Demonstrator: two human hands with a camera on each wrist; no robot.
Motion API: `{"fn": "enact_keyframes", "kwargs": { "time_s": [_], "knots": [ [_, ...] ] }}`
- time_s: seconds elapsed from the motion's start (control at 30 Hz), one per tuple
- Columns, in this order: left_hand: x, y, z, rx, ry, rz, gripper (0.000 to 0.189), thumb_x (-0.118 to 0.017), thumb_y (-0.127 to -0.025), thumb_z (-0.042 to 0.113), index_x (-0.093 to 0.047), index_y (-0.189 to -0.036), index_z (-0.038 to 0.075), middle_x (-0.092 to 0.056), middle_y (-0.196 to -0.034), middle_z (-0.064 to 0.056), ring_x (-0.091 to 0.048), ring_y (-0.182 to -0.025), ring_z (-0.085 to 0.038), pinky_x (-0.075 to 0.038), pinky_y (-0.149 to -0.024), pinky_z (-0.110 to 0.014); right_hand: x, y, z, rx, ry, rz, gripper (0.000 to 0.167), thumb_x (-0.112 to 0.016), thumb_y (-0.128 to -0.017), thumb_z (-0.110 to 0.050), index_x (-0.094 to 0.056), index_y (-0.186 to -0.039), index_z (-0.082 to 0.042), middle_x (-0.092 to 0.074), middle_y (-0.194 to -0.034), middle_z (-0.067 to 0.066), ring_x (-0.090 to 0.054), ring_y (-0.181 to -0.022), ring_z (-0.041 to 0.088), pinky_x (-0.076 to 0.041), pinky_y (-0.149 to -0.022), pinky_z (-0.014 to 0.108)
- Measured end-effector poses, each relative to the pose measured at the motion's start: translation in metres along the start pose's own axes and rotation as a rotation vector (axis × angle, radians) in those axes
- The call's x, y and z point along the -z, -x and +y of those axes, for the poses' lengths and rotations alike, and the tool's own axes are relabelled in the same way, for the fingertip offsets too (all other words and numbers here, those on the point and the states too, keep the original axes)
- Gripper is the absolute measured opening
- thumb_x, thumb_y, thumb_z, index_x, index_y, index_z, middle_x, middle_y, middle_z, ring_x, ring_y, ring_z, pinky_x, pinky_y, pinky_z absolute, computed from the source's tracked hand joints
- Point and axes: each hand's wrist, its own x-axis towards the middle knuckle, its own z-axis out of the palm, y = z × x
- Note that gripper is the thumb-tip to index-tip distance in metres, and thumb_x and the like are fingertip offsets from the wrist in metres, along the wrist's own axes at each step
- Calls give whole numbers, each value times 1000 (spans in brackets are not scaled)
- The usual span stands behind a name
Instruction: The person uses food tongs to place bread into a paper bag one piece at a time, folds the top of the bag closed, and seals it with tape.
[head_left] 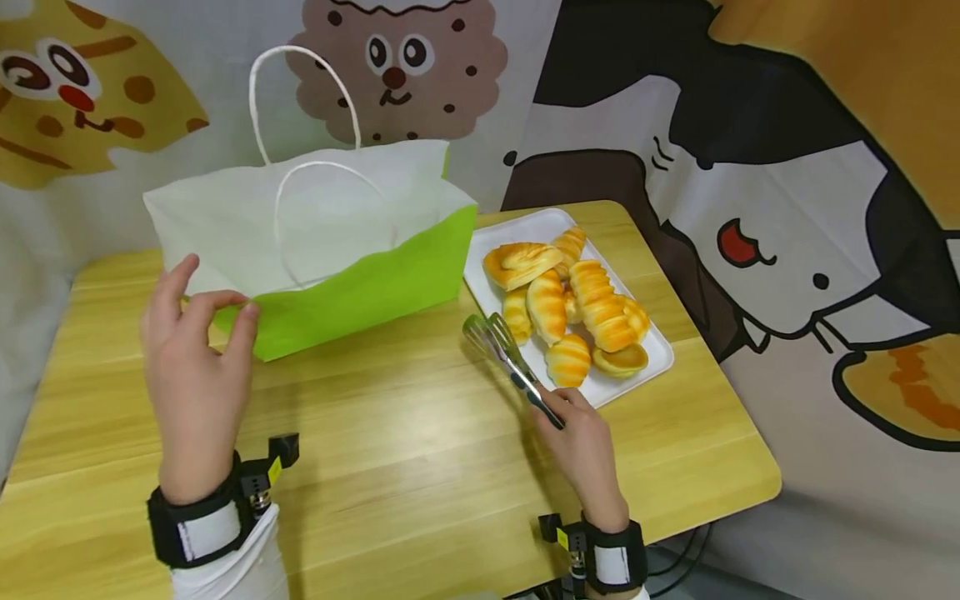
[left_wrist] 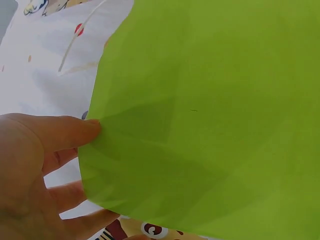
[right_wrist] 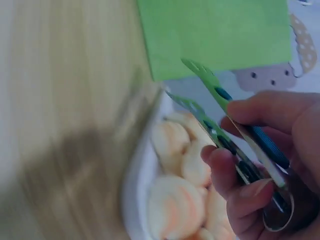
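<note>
A paper bag [head_left: 360, 296], green outside and white inside with white cord handles, stands open at the top on the table. My left hand [head_left: 198, 358] pinches the bag's near left edge; the left wrist view has the thumb [left_wrist: 82, 131] on the green face and other fingers behind the edge. Metal serving tongs [head_left: 517, 368] with dark grips are held in my right hand [head_left: 581, 437]. Their two tips stand apart with nothing between them, over the table by the tray's left side. Several golden pastries [head_left: 596, 300] lie piled on the white tray [head_left: 660, 358].
The wooden table [head_left: 405, 467] has its right edge just past the tray. Behind it hangs a cloth [head_left: 525, 75] printed with cartoon figures. Black cables [head_left: 686, 550] run below the table's front right edge.
</note>
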Motion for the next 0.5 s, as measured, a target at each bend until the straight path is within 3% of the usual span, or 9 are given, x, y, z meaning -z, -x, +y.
{"fn": "enact_keyframes", "kwargs": {
  "time_s": [0.13, 0.27, 0.37, 0.5],
  "knots": [
    [1, -1, -1, -9, 0, 6, 17, -68, -95, 8, -67, -100, -8, -46, -154, -9, -33, -146, -35, -26, -120, -53, 11, 3, 7, 54, 39, 73, 32, -82, -81, -9, -77, -113, -7, -71, -102, 11, -66, -70, 21, -49, -56, 32],
    [1, -1, 0, -5, 3, -8, 17, -67, -95, 8, -67, -100, -9, -46, -154, -8, -32, -147, -33, -24, -121, -52, 18, 10, 21, 63, 68, 143, 31, -82, -81, -6, -77, -111, -6, -73, -115, 12, -74, -89, 28, -56, -66, 39],
    [1, -1, -1, -8, 8, -14, 17, -67, -95, 8, -67, -100, -9, -46, -154, -9, -32, -147, -34, -24, -121, -52, 27, 14, 29, 37, 93, 187, 33, -82, -80, -5, -77, -112, -7, -72, -125, 9, -73, -102, 29, -56, -74, 40],
    [1, -1, -2, -17, 8, -5, 18, -66, -95, 8, -67, -101, -9, -46, -154, -9, -33, -147, -35, -26, -120, -53, 43, 16, 36, -34, 125, 222, 34, -82, -81, -5, -76, -114, -6, -69, -130, 7, -71, -107, 29, -55, -77, 41]
  ]
}}
